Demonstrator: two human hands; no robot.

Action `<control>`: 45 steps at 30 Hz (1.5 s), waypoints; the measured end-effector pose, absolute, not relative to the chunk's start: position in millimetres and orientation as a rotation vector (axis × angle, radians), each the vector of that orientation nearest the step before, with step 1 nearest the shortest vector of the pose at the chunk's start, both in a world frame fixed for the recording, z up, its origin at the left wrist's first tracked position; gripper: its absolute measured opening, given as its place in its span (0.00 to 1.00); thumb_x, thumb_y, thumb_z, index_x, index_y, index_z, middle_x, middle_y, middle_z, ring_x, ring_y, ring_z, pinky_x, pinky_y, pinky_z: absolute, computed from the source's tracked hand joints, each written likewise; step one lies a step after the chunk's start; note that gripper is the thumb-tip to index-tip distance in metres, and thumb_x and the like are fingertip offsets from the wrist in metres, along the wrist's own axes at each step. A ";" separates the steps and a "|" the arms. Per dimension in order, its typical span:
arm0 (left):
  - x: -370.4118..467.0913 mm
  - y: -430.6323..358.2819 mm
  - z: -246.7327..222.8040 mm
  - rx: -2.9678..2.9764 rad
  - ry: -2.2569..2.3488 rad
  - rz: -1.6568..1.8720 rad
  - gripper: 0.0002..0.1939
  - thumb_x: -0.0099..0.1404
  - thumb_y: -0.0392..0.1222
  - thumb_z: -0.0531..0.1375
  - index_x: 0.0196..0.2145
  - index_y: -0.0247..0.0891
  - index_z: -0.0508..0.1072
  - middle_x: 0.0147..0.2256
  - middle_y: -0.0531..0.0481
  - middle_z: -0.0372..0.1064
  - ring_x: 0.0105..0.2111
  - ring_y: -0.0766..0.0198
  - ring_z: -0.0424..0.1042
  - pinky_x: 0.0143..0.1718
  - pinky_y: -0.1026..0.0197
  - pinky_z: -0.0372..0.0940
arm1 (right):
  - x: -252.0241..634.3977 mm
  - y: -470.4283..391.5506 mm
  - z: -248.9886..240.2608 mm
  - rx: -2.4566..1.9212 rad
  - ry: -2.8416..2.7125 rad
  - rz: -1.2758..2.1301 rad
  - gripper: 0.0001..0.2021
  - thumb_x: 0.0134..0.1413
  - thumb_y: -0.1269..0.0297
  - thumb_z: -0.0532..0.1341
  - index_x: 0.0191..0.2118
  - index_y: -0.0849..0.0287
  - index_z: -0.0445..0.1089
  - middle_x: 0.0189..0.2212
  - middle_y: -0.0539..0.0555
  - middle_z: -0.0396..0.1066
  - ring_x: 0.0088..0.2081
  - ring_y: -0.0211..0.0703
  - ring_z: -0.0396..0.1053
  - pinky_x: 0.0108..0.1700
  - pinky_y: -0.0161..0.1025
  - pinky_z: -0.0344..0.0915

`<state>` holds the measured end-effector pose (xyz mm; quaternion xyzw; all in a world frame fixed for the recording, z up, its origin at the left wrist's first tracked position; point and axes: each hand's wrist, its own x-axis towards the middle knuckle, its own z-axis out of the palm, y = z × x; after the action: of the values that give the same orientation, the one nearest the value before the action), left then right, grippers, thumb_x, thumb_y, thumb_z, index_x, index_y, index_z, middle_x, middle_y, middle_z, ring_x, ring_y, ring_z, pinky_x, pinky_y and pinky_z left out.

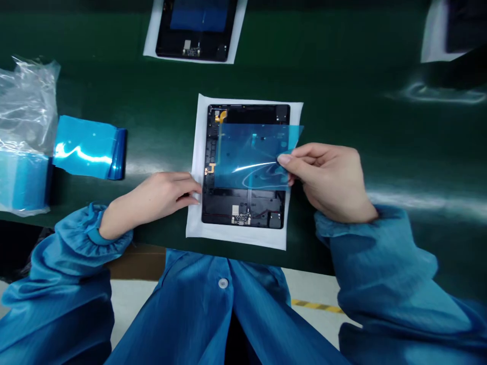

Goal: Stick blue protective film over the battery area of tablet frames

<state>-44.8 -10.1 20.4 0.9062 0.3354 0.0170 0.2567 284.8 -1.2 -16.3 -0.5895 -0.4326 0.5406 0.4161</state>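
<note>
1. Translucent blue rectangular plastic film (243,152): spread over the middle of the opened black tablet-like device (222,204), its right end reaching past the device's right edge. Whether its underside touches the device cannot be told.
2. Right hand (329,177): closed in a pinch, gripping the film's right part between thumb and fingers.
3. Left hand (163,196): open, fingers loosely bent and apart from the thumb, at the left edge of the device over the white backing sheet (232,233); whether the fingertips press on the device cannot be told.
4. Device: flat on the white backing sheet, with orange flex connectors (221,116) along its left side and a small circuit board (241,219) at its near edge.
5. Glossy dark green tabletop (152,86): bears the backing sheet; at left, a stack of blue films (85,147) lies beside a clear plastic bag (28,109) holding more blue film.
6. Second black device (171,45), with a blue panel (200,15): on another white sheet (151,40) at the far side.
7. Far right: a dark object (466,25) on white material (433,38), partly shown.
</note>
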 end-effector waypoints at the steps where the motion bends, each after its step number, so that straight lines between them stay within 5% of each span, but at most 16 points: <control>1: -45.6 -8.7 20.8 2.477 0.881 0.083 0.09 0.78 0.42 0.59 0.46 0.37 0.79 0.40 0.47 0.79 0.38 0.61 0.78 0.41 0.62 0.67 | 285.6 -1.7 -15.8 -1.486 -1.088 1.358 0.16 0.45 0.57 0.80 0.30 0.60 0.77 0.20 0.49 0.74 0.20 0.33 0.68 0.23 0.32 0.65; 16: -28.7 8.4 -5.2 2.543 0.786 0.579 0.09 0.77 0.39 0.58 0.39 0.39 0.77 0.33 0.50 0.77 0.34 0.64 0.75 0.39 0.61 0.69 | 298.3 -11.5 -10.4 -1.637 -1.243 1.224 0.10 0.51 0.58 0.77 0.32 0.57 0.80 0.20 0.47 0.74 0.20 0.31 0.68 0.23 0.28 0.67; 45: -23.2 11.9 1.0 2.491 0.827 0.344 0.12 0.79 0.41 0.55 0.39 0.43 0.77 0.35 0.52 0.78 0.35 0.63 0.75 0.39 0.58 0.65 | 295.0 -12.6 3.7 -1.758 -1.451 1.069 0.06 0.53 0.59 0.76 0.33 0.53 0.81 0.22 0.46 0.75 0.19 0.35 0.67 0.23 0.36 0.70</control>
<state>-23.2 11.9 1.0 0.9124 0.3030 0.1259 0.2448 295.0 -12.6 3.7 -0.6645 -0.5485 0.4041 0.3070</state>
